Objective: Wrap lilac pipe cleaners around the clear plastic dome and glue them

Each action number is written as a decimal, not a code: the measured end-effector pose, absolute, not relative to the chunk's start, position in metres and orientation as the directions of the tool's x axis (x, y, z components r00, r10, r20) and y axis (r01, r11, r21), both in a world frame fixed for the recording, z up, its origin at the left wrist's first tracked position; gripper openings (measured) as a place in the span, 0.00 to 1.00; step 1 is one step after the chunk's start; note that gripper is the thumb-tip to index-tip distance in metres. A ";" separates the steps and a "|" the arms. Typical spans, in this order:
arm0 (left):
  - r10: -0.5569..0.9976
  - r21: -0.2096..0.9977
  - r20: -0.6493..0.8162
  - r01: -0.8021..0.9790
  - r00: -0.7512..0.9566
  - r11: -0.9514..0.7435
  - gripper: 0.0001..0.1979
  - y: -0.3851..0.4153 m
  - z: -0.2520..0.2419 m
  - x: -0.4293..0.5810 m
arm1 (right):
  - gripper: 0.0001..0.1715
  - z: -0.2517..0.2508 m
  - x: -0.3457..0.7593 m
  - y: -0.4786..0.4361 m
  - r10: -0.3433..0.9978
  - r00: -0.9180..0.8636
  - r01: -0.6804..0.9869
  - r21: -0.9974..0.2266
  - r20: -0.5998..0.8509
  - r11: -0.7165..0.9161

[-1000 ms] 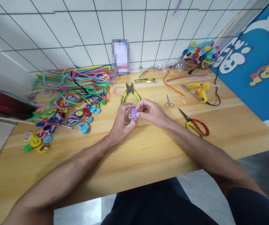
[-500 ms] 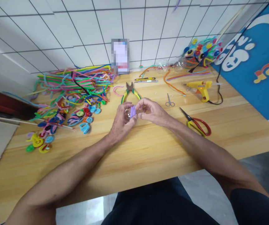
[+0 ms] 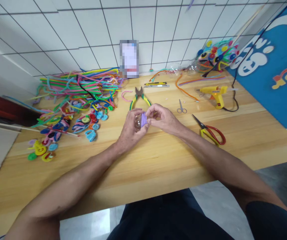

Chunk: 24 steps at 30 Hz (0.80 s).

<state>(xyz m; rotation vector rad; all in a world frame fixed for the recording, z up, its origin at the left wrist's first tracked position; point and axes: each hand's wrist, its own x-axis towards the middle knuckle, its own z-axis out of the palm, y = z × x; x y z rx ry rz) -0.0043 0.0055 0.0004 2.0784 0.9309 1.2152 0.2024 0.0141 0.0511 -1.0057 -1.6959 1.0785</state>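
My left hand (image 3: pixel 130 128) is closed around a small clear ball (image 3: pixel 138 122), gripping it between thumb and fingers. Purple pipe cleaner (image 3: pixel 143 119) is wound in side-by-side turns around the ball's right part. From the right, my right hand (image 3: pixel 163 119) pinches at the edge of these purple turns; the exact spot between its fingertips is partly hidden. Just beyond both hands lie pliers (image 3: pixel 139 95) with yellow and green handles, jaws pointing away.
Piled pipe cleaners (image 3: pixel 81 86) and coiled pieces (image 3: pixel 90 135) cover the left side. To the right lie small scissors (image 3: pixel 181 107), large red-and-yellow scissors (image 3: pixel 209 130) and a yellow glue gun (image 3: pixel 215 96) with a cord. A phone (image 3: pixel 129 59) leans on the tiled wall.
Both hands and the ball sit slightly farther right in view. My right fingertips have come closer against the purple turns. The tools on the table stay where they were.
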 end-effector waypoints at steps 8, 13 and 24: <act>0.775 0.730 0.538 0.275 0.332 -0.625 0.23 0.007 -0.004 -0.003 | 0.10 0.051 0.203 0.014 0.924 -0.307 0.185 -0.938 0.229 0.294; 0.770 0.728 0.547 0.268 0.328 -0.631 0.24 0.008 -0.005 -0.003 | 0.09 0.053 0.205 0.013 0.914 -0.317 0.206 -0.923 0.253 0.326; 0.792 0.772 0.506 0.232 0.341 -0.592 0.24 0.005 -0.002 -0.005 | 0.08 0.050 0.204 0.013 0.915 -0.311 0.210 -0.920 0.256 0.329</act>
